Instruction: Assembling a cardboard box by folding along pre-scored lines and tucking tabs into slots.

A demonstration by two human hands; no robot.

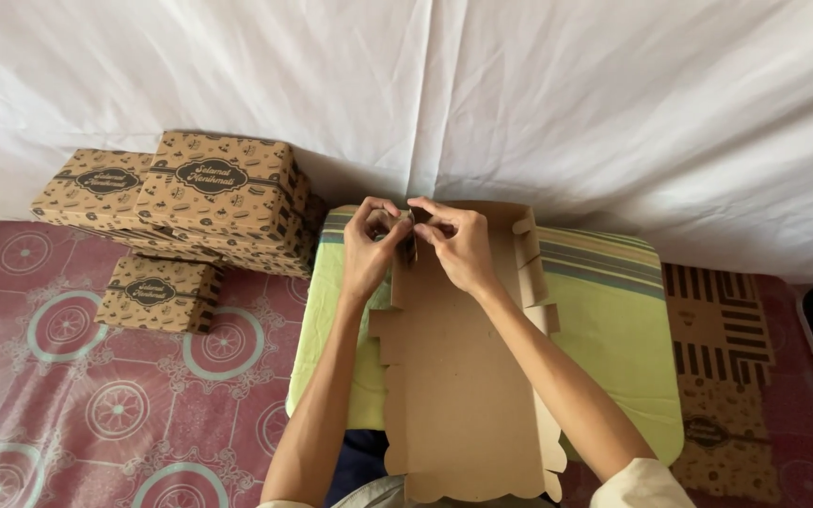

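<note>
Flat brown die-cut cardboard box blank (458, 376), scalloped near edge, lying lengthwise over lime-green cushion (604, 348). Light, stiff, creasing only along scored folds; best held at flap edges. Left hand (367, 249) and right hand (458, 243) pinching small far-end flap. Beyond left: stack of folded patterned brown boxes (199, 202) on red patterned mat (96, 395); white sheet (519, 94) behind.

Three folded patterned boxes (214, 188); two unfolded cardboard blanks (463, 376); one green cushion (613, 329); two hands (463, 246).
</note>
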